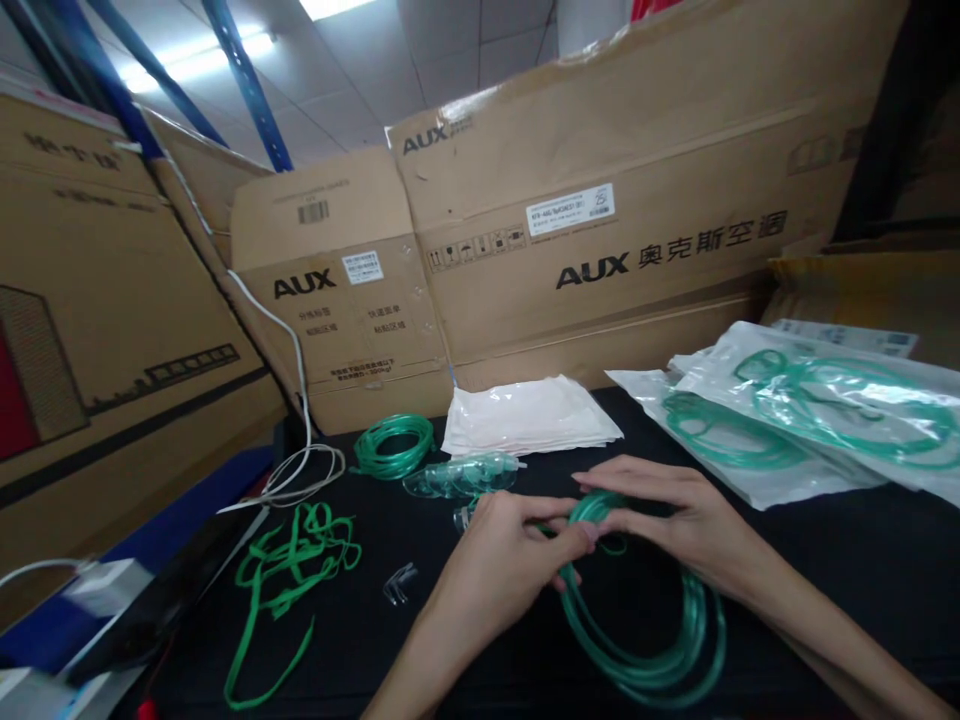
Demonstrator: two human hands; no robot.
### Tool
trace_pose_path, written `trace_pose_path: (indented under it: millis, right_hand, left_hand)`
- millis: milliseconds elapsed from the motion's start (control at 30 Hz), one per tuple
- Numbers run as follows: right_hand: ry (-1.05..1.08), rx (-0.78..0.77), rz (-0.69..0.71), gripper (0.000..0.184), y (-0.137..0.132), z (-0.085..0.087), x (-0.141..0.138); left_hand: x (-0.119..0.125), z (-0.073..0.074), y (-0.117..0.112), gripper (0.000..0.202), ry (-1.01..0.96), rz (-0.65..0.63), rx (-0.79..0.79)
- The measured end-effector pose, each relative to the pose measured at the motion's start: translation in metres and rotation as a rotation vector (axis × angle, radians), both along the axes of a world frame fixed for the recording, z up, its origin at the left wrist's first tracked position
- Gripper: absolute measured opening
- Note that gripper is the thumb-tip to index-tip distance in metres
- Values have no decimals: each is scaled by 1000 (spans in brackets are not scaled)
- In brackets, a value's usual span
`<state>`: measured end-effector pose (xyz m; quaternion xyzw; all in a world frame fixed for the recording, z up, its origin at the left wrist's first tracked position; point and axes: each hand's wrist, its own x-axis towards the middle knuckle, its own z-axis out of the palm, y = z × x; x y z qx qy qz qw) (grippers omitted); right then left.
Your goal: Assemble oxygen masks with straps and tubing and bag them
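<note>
A coil of clear green tubing (652, 675) hangs in loops between my two hands, low in the view right of centre. My left hand (514, 545) is closed round the coil's upper left side, thumb pressed on the loops. With thumb and fingers, my right hand (664, 505) pinches the top of the same coil. The two thumbs nearly meet there. Just beyond my left hand lie several clear green plastic masks (465, 475), nested in a row. Part of another clear piece behind the left knuckles is hidden.
Another green tubing coil (394, 447) lies farther back, beside stacked white pouches (529, 415). Bagged green tubing (847, 400) is piled at right. Green elastic straps (300, 560) and small clear pieces (400, 582) lie left. White cables (300, 370) and cardboard boxes (600, 250) border the black table.
</note>
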<state>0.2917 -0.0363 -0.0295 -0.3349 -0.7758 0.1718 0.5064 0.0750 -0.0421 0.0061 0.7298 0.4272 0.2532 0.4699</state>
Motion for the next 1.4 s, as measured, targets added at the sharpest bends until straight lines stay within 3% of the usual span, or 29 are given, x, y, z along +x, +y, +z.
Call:
trace_pose_path:
  millis: [200,400,533,667,733,833,967,1067,1233,1400]
  right_hand:
    - [76,-290,45,36,-5,7,3]
    - [360,-463,131,48,-2,-3,18]
    - [641,-477,67,50,1,-1,16]
    - [632,-448,-19,49,0,4,12]
    - [549,-450,-48,50,0,4,12]
    - [428,-444,-98,50,0,1,13]
    - [334,-423,-141,52,1,2,11]
    - [282,-419,-164,54,1,4,9]
    - [208,-408,-184,54,-1,5,9]
    - [162,-379,-179,50,-1,7,8]
  left_hand:
    - [-6,20,0,29,149,-82,129]
    - [-13,34,2,34,40,-83,75]
    - [-46,56,16,34,-70,63,182]
    - [-103,71,54,44,-157,434,335]
    - [-131,70,78,50,-146,609,356]
    - [-165,60,113,43,-78,733,345]
    - [-192,39,148,29,116,819,241]
    - [-204,27,166,31,320,850,155]
    - [-211,22,178,34,606,839,95]
    - [-205,30,168,33,750,811,191]
